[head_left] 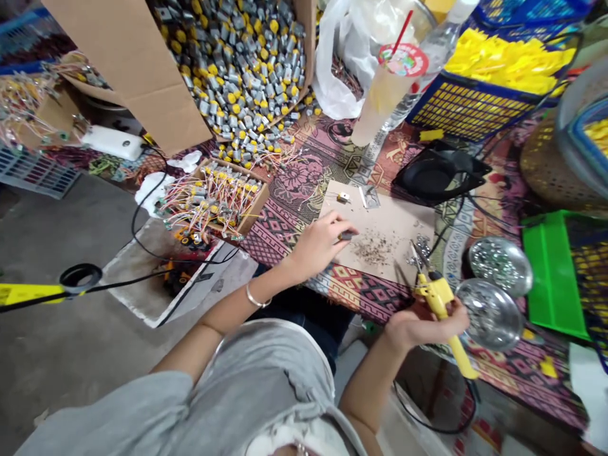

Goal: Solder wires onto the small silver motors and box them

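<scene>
Left hand [319, 244]: pinches a small motor [346, 236], pressing it onto the board [380, 228].
Right hand [422, 323]: grips a yellow iron [439, 301], tip up near the debris [373, 250].
Board: lies on the patterned surface [304, 177].
Beside: two metal bowls [494, 304].

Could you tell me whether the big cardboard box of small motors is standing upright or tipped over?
Tipped over: the cardboard box lies with its opening sideways, and the motors spill onto the patterned cloth.

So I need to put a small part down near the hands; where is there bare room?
On the tan cardboard work sheet, between the left hand and the black tray. Crowded by the yellow soldering iron and silver bowls.
</scene>
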The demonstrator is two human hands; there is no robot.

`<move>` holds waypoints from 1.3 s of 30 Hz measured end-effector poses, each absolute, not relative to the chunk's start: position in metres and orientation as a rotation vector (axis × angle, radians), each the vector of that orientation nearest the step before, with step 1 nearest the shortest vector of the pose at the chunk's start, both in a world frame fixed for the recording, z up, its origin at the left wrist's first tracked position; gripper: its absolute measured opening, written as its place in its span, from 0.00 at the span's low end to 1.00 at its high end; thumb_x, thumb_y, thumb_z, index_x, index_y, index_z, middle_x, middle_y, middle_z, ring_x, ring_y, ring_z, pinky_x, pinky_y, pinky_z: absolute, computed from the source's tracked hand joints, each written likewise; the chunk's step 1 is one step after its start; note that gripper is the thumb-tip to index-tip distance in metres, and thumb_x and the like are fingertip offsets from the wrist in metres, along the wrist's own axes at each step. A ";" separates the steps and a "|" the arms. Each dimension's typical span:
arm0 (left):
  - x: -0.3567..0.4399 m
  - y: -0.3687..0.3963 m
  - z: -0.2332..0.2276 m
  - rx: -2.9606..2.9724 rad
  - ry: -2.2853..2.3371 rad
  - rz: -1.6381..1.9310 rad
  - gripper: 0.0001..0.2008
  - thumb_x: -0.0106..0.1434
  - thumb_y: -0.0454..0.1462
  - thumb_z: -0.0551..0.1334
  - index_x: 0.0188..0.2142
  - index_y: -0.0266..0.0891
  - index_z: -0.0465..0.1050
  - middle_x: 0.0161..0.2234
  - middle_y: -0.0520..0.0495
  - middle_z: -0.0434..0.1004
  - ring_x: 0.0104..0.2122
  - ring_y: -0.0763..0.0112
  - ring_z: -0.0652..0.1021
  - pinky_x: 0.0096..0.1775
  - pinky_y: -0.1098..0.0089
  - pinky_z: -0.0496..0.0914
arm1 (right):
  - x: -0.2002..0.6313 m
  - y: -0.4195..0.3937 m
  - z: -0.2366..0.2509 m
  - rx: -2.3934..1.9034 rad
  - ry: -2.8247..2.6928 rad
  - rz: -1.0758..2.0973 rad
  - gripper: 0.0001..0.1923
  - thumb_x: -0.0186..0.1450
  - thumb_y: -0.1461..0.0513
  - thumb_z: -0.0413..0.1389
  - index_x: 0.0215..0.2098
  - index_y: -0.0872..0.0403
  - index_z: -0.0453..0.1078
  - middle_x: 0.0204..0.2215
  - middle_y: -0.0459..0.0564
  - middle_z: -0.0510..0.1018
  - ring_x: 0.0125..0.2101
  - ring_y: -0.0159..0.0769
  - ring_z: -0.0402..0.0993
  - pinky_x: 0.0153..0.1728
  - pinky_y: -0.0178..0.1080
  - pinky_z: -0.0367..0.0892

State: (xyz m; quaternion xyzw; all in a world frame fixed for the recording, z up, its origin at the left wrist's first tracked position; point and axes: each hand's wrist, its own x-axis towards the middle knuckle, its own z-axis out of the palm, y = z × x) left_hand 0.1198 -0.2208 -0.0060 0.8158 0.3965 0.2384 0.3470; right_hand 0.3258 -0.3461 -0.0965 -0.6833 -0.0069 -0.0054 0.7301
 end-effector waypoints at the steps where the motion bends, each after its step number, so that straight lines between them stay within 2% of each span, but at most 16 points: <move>1: 0.131 -0.217 -0.020 2.145 1.031 0.521 0.11 0.71 0.28 0.68 0.49 0.40 0.82 0.49 0.47 0.79 0.47 0.65 0.81 0.52 0.65 0.75 | 0.325 -0.346 -0.097 -1.488 -0.009 -0.019 0.13 0.64 0.48 0.46 0.38 0.47 0.61 0.34 0.47 0.62 0.31 0.35 0.68 0.27 0.40 0.72; 5: 0.158 -0.214 -0.054 2.288 1.072 0.359 0.09 0.72 0.34 0.69 0.51 0.42 0.83 0.51 0.45 0.81 0.55 0.53 0.76 0.57 0.56 0.70 | 0.323 -0.347 -0.094 -1.491 0.032 -0.142 0.11 0.66 0.49 0.44 0.38 0.46 0.59 0.33 0.45 0.59 0.30 0.34 0.66 0.31 0.42 0.74; 8: 0.163 -0.216 -0.054 2.315 1.118 0.344 0.12 0.71 0.37 0.71 0.53 0.46 0.82 0.53 0.45 0.82 0.57 0.48 0.73 0.57 0.50 0.66 | 0.328 -0.346 -0.086 -1.468 0.080 -0.327 0.09 0.65 0.51 0.47 0.35 0.46 0.55 0.34 0.46 0.60 0.33 0.34 0.67 0.34 0.43 0.75; 12: 0.184 -0.213 -0.042 2.306 1.117 0.333 0.14 0.71 0.40 0.71 0.55 0.46 0.81 0.56 0.43 0.81 0.60 0.44 0.70 0.58 0.49 0.63 | 0.347 -0.343 -0.073 -1.496 0.079 -0.602 0.15 0.69 0.47 0.46 0.32 0.46 0.49 0.34 0.46 0.57 0.37 0.36 0.67 0.43 0.47 0.77; 14: 0.209 -0.206 -0.039 2.328 1.022 0.337 0.11 0.74 0.38 0.67 0.54 0.45 0.81 0.56 0.43 0.81 0.61 0.44 0.70 0.58 0.49 0.63 | 0.354 -0.341 -0.069 -1.487 0.030 -0.736 0.16 0.71 0.47 0.45 0.32 0.46 0.50 0.35 0.46 0.57 0.40 0.37 0.67 0.48 0.49 0.76; 17: 0.255 -0.187 -0.042 2.399 0.938 0.323 0.13 0.76 0.34 0.62 0.56 0.42 0.81 0.56 0.41 0.81 0.60 0.46 0.71 0.59 0.49 0.63 | 0.358 -0.340 -0.067 -1.446 -0.092 -0.750 0.15 0.72 0.47 0.46 0.34 0.46 0.54 0.37 0.47 0.58 0.42 0.38 0.64 0.51 0.49 0.74; 20: 0.290 -0.166 -0.049 2.480 0.892 0.319 0.15 0.76 0.34 0.62 0.59 0.41 0.80 0.57 0.38 0.80 0.59 0.46 0.73 0.59 0.52 0.65 | 0.354 -0.340 -0.069 -1.464 -0.068 -0.720 0.15 0.72 0.48 0.47 0.33 0.46 0.54 0.35 0.46 0.57 0.40 0.38 0.64 0.50 0.49 0.74; 22: 0.301 -0.157 -0.053 2.515 0.836 0.311 0.13 0.75 0.36 0.64 0.56 0.41 0.82 0.56 0.38 0.80 0.57 0.47 0.74 0.58 0.53 0.66 | 0.351 -0.340 -0.071 -1.503 0.007 -0.732 0.15 0.71 0.48 0.47 0.33 0.46 0.54 0.34 0.46 0.58 0.39 0.37 0.65 0.49 0.49 0.74; 25: 0.308 -0.152 -0.059 2.518 0.783 0.309 0.09 0.74 0.34 0.64 0.49 0.39 0.84 0.50 0.39 0.84 0.54 0.49 0.77 0.56 0.54 0.67 | 0.350 -0.340 -0.071 -1.522 0.040 -0.712 0.14 0.71 0.48 0.46 0.33 0.46 0.55 0.35 0.48 0.61 0.38 0.37 0.66 0.44 0.48 0.76; 28: 0.309 -0.153 -0.063 2.479 0.778 0.364 0.09 0.72 0.31 0.64 0.45 0.38 0.85 0.45 0.40 0.86 0.48 0.54 0.80 0.54 0.58 0.69 | 0.353 -0.339 -0.072 -1.449 0.020 -0.652 0.14 0.71 0.48 0.47 0.34 0.46 0.54 0.36 0.47 0.60 0.37 0.36 0.65 0.40 0.45 0.76; 32: 0.289 -0.167 -0.055 2.366 0.814 0.408 0.07 0.69 0.28 0.66 0.42 0.36 0.84 0.42 0.41 0.87 0.43 0.60 0.81 0.50 0.63 0.70 | 0.357 -0.339 -0.073 -1.436 0.041 -0.634 0.14 0.70 0.49 0.47 0.33 0.46 0.53 0.34 0.46 0.58 0.36 0.36 0.65 0.45 0.48 0.76; 34: 0.269 -0.185 -0.047 2.283 0.762 0.430 0.07 0.71 0.28 0.65 0.43 0.35 0.84 0.41 0.43 0.87 0.41 0.64 0.81 0.48 0.65 0.70 | 0.360 -0.340 -0.073 -1.453 0.072 -0.642 0.12 0.69 0.50 0.46 0.32 0.46 0.52 0.33 0.45 0.57 0.36 0.36 0.66 0.47 0.49 0.76; 35: 0.257 -0.196 -0.043 2.268 0.730 0.421 0.06 0.72 0.30 0.65 0.44 0.36 0.84 0.42 0.44 0.87 0.42 0.64 0.81 0.49 0.64 0.70 | 0.362 -0.340 -0.073 -1.432 0.069 -0.655 0.12 0.68 0.52 0.47 0.30 0.46 0.52 0.32 0.45 0.56 0.35 0.36 0.66 0.48 0.49 0.75; 37: 0.237 -0.217 -0.038 2.326 0.783 0.366 0.06 0.74 0.33 0.66 0.42 0.40 0.84 0.43 0.46 0.87 0.49 0.58 0.79 0.55 0.57 0.66 | 0.367 -0.339 -0.074 -1.320 0.036 -0.682 0.11 0.65 0.55 0.49 0.28 0.46 0.52 0.30 0.45 0.56 0.34 0.36 0.65 0.47 0.48 0.74; 39: 0.222 -0.233 -0.039 2.348 0.884 0.300 0.06 0.74 0.35 0.67 0.40 0.43 0.84 0.49 0.48 0.87 0.57 0.53 0.75 0.58 0.51 0.60 | 0.371 -0.336 -0.077 -1.248 -0.009 -0.707 0.12 0.63 0.55 0.50 0.26 0.46 0.52 0.28 0.44 0.54 0.31 0.36 0.64 0.45 0.49 0.73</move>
